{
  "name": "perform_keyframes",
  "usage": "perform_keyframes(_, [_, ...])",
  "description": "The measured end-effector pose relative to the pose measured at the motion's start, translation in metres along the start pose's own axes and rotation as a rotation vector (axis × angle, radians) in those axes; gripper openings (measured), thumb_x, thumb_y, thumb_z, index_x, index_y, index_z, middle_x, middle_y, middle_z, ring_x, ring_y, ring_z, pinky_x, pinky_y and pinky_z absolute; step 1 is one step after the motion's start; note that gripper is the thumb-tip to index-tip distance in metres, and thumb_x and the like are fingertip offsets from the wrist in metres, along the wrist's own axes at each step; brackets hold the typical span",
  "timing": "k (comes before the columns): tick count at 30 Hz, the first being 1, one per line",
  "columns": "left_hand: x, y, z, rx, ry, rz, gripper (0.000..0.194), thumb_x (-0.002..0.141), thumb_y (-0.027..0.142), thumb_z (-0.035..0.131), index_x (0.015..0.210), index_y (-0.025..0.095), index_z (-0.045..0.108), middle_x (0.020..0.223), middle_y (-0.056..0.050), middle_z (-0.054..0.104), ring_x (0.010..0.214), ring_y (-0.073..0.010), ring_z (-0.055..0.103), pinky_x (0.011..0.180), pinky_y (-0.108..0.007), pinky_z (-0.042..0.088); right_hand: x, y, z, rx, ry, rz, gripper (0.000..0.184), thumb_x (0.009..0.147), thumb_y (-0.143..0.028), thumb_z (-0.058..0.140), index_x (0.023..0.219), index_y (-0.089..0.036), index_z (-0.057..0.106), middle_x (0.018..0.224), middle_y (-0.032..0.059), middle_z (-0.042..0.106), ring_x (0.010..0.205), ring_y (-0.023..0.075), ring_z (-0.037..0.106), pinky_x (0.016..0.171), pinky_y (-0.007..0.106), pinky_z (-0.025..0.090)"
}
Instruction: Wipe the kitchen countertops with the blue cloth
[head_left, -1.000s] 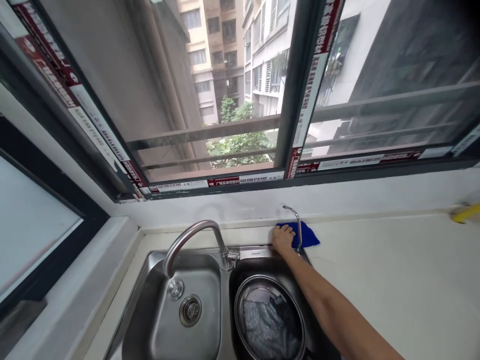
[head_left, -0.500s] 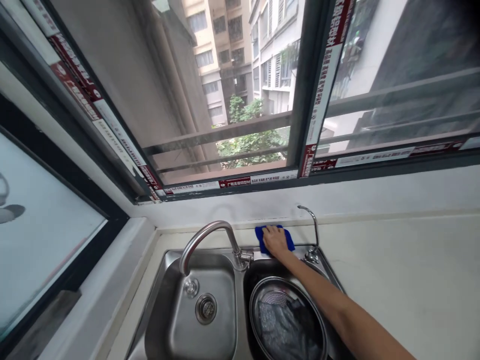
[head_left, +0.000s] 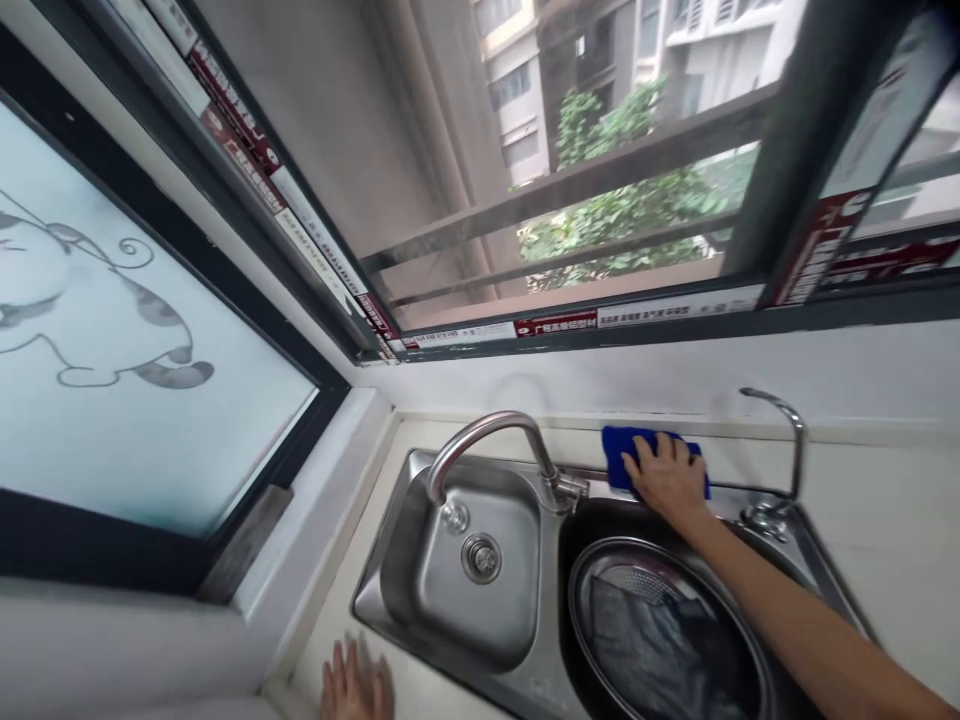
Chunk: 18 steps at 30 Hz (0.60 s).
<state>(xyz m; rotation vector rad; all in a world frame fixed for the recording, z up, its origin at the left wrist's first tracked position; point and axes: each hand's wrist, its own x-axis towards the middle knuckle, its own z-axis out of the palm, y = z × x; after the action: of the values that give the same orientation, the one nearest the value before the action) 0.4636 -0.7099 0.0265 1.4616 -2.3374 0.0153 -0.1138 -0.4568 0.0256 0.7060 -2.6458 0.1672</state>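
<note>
Our R hand lies flat, palm down, fingers spread, pressing on a blue cloth, not gripping it, at back edge of worktop behind R bowl of stainless double sink. Our L hand, fingers open, cut off by frame, nothing seen in it, sits near front edge of worktop, by L bowl's front corner. Steel pan w/ dark plastic in R bowl; gooseneck tap between bowls, smaller tap near back R corner of sink

Cream countertop: inset stainless double sink, curved faucet, small tap, blue cloth along back edge.
</note>
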Motion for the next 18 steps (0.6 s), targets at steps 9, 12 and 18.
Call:
perform_keyframes(9, [0.115,0.063,0.025,0.075,-0.222,0.17,0.053,0.089,0.027,0.041,0.138,0.013,0.054,0.154,-0.016,0.046,0.145,-0.0279,0.039,0.119,-0.043,0.039,0.007,0.019,0.017,0.017,0.022,-0.088,0.051,0.096,-0.049,0.041,0.126,-0.01,0.056,0.12,0.0198,0.06,0.103,0.0294,0.048,0.08,0.039,0.03])
perform_keyframes(12, [0.157,0.064,0.032,0.111,-0.217,0.052,0.051,0.089,0.024,0.038,0.134,0.009,0.056,0.146,-0.023,0.051,0.137,-0.0317,0.048,0.112,-0.047,0.045,0.015,0.02,0.011,0.011,-0.045,-0.127,0.045,0.097,-0.048,0.039,0.118,-0.013,0.06,0.116,0.0184,0.06,0.098,0.0278,0.05,0.079,0.037,0.032])
perform_keyframes(18, [0.217,0.047,0.058,0.32,-0.208,0.114,0.051,0.093,0.04,0.035,0.133,0.017,0.058,0.122,-0.017,0.066,0.105,-0.0306,0.064,0.094,-0.046,0.052,0.034,0.019,0.014,0.054,-0.123,-0.169,0.04,0.1,-0.037,0.037,0.127,-0.019,0.059,0.114,0.0151,0.061,0.099,0.025,0.051,0.084,0.035,0.035])
